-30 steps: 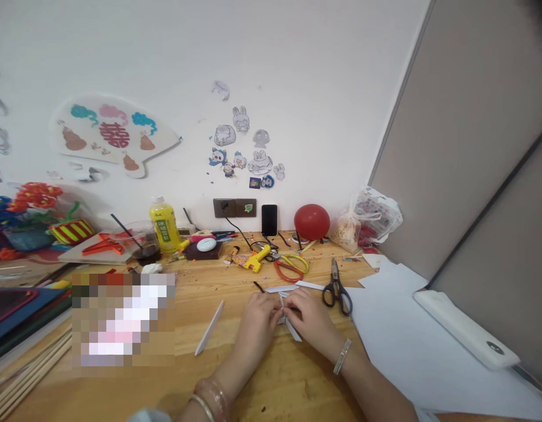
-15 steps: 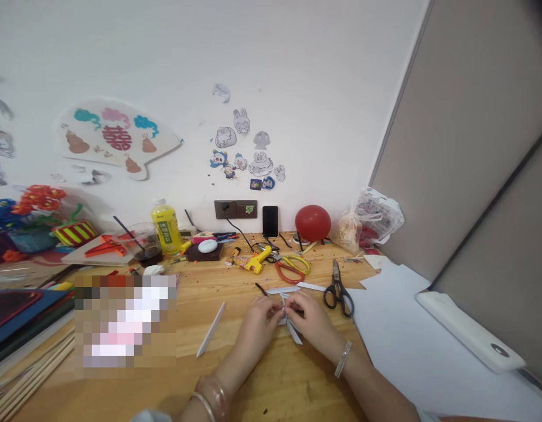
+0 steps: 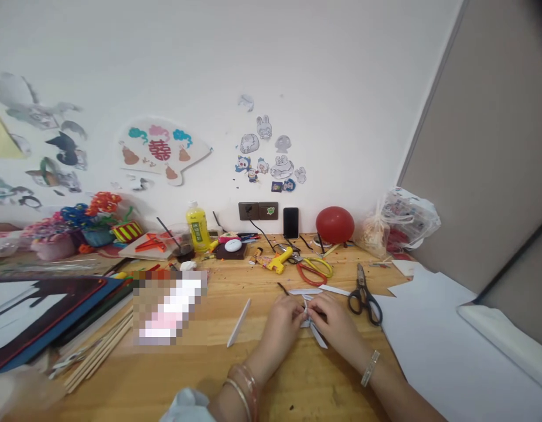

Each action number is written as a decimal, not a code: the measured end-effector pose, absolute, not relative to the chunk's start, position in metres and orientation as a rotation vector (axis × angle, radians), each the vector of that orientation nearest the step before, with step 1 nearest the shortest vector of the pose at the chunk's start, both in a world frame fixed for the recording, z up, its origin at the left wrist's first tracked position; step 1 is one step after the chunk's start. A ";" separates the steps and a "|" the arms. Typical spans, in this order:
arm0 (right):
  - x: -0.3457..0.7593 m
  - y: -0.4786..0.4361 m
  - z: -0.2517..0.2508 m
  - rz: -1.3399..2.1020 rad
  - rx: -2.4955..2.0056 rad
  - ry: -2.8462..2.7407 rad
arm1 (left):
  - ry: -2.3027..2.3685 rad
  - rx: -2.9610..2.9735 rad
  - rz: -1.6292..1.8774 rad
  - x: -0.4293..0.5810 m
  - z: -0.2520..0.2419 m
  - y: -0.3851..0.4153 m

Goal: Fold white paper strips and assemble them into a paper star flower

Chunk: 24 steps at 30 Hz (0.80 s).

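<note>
Your head view has swung left since the earlier frame, and a pale blur (image 3: 22, 392) has entered at lower left; your hands hold their place. Your left hand (image 3: 285, 319) and right hand (image 3: 330, 316) each pinch the folded white paper (image 3: 318, 336) with their fingers, just above the worktop (image 3: 165, 375), or resting on it; you can't tell which. They meet at its middle, probably to steady it. Black-handled scissors (image 3: 364, 299) lie beside your right hand, handily close.

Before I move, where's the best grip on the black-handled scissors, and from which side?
Probably take the black-handled scissors by the handle loops, coming from the near side with the right hand. They lie with loops nearest and blades toward the wall, so that should keep the grip clear of the blades.
</note>
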State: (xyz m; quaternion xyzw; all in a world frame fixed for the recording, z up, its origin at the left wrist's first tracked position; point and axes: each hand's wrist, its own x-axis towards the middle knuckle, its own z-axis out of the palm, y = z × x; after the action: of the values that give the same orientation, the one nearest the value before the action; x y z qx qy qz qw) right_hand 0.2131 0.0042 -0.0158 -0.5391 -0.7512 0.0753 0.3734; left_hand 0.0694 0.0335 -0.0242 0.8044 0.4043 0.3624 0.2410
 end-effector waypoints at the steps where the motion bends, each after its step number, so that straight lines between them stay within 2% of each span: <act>1: 0.214 0.004 -0.016 0.194 -1.384 -1.932 | 1.100 2.227 0.989 0.070 -0.024 0.033; 6: 0.216 0.003 -0.016 0.209 -1.357 -1.948 | 1.105 2.487 0.907 0.043 0.006 0.049; 9: 0.218 0.004 -0.016 0.208 -1.329 -1.937 | 1.908 2.374 0.750 -0.017 0.036 0.068; 12: 0.218 0.004 -0.016 0.201 -1.339 -1.944 | 2.380 2.145 0.656 -0.098 0.050 0.076; 15: 0.216 0.004 -0.014 0.197 -1.385 -1.966 | 2.745 1.784 0.449 -0.163 0.040 0.071; 18: 0.214 0.002 -0.011 0.217 -1.439 -1.976 | 2.861 1.565 0.357 -0.197 0.023 0.066; 24: 0.215 0.001 -0.009 0.243 -1.448 -1.995 | 2.886 1.552 0.371 -0.210 0.011 0.072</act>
State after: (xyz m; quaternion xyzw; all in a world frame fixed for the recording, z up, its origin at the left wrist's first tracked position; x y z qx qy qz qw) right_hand 0.2153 0.0011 -0.0091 -0.5526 -0.7614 0.0927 0.3261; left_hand -0.2096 0.0723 0.0114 0.4691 0.8725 0.1122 -0.0778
